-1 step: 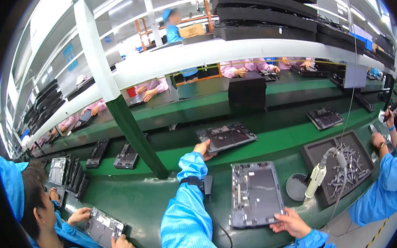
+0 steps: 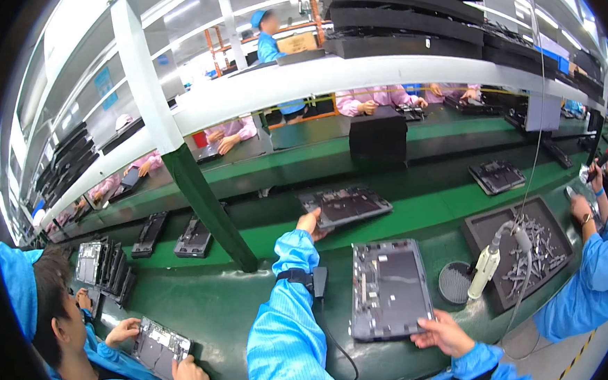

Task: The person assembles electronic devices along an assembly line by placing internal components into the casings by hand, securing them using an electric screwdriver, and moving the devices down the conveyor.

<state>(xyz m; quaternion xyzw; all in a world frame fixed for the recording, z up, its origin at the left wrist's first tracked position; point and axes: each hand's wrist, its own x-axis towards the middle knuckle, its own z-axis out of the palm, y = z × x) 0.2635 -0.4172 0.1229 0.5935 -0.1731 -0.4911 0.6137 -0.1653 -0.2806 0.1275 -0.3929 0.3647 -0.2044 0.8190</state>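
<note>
My left hand (image 2: 309,223) reaches forward and is closed on the near left corner of an open dark laptop base (image 2: 352,207), which lies over the green conveyor strip. Its inner boards and black battery area face up. A second laptop base (image 2: 405,297) is in front of me over the bench, also with its inside facing up. My right hand (image 2: 443,334) grips its lower right corner, thumb on top. The fingers under both bases are partly hidden.
Right of the second base are a round ribbed dish (image 2: 454,283), a hanging pale electric screwdriver (image 2: 483,272) and a black tray (image 2: 479,232) of small metal parts. A green post (image 2: 206,201) rises at left. Co-workers' hands (image 2: 123,331) work at left; another sleeve (image 2: 583,291) is at right.
The second laptop base and my right hand have shifted slightly away from me and a little left. My left hand keeps its hold on the other base.
</note>
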